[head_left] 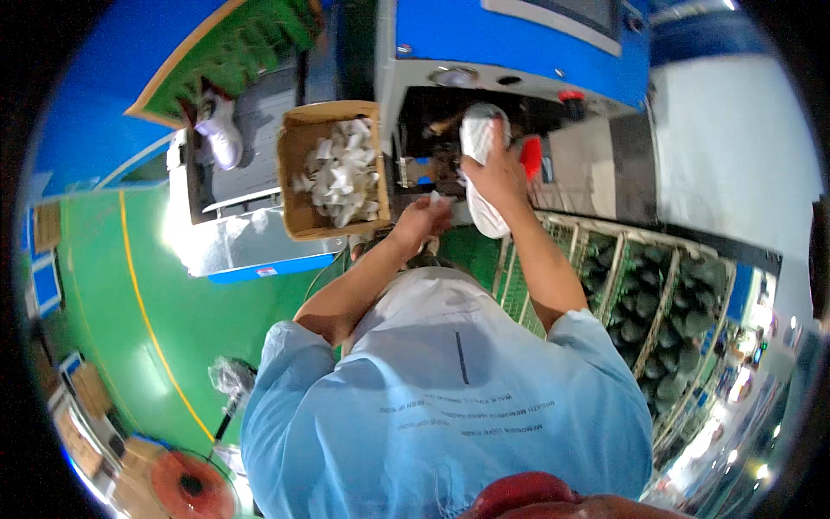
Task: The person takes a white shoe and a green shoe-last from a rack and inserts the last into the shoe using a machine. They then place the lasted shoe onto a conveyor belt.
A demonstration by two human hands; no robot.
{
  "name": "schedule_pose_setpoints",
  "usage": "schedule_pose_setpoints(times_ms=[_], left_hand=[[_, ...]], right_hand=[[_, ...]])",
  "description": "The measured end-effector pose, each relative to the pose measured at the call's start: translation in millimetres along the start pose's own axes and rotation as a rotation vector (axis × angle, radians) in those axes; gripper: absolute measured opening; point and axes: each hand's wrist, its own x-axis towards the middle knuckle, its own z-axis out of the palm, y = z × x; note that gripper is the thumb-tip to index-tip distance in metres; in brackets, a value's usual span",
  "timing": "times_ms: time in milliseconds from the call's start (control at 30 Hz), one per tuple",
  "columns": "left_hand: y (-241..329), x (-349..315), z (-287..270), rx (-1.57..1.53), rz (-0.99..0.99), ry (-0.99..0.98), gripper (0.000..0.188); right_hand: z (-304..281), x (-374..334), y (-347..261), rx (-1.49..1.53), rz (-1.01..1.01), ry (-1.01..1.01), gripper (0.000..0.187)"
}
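A long white shoe sole [486, 214] stands on end in front of the machine, its upper part reaching into the dark opening. My right hand [500, 177] grips it around the middle, thumb across the near face. Lower and to the left, my left hand [419, 223] is closed, a small white scrap [436, 198] showing at its fingertips; the hand is slightly blurred. Beside that hand, on the left, a brown cardboard box [289, 186] holds many crumpled white scraps [346, 173].
The blue machine [519, 39] has a red button [571, 99] at its front. A red object [531, 157] sits just right of my right hand. Racks of dark shoe-shaped pieces [644, 298] stand at the lower right. A whitish shoe [220, 130] rests on a grey surface at the left.
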Motion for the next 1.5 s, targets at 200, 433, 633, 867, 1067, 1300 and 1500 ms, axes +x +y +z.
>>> schedule_pose_setpoints(times_ms=[200, 433, 633, 867, 1067, 1300, 1500], left_hand=[[60.5, -73.1, -43.9, 0.01, 0.231, 0.284, 0.033], [51.7, -66.2, -56.2, 0.208, 0.057, 0.355, 0.031], [53.4, -62.3, 8.6, 0.193, -0.231, -0.121, 0.057], [10.6, -59.7, 21.7, 0.131, -0.622, -0.532, 0.074], [-25.2, -60.4, -7.8, 0.172, -0.698, -0.448, 0.062], [-8.8, -23.0, -96.2, 0.342, -0.394, -0.145, 0.059], [-8.0, -75.0, 4.6, 0.503, -0.249, -0.023, 0.052]], right_hand=[[-2.5, -18.6, 7.3, 0.104, -0.099, 0.118, 0.094], [19.0, -30.5, 14.7, 0.051, -0.27, 0.501, 0.096], [29.5, -129.6, 33.4, 0.114, -0.332, 0.531, 0.093], [-11.5, -216.4, 48.6, 0.43, -0.143, -0.098, 0.098], [14.4, -131.9, 32.8, 1.555, 0.376, -0.22, 0.087], [69.2, -224.5, 111.9, 1.961, 0.241, 0.076, 0.071], [171.0, -340.7, 299.0, 2.82, 0.519, 0.666, 0.064]])
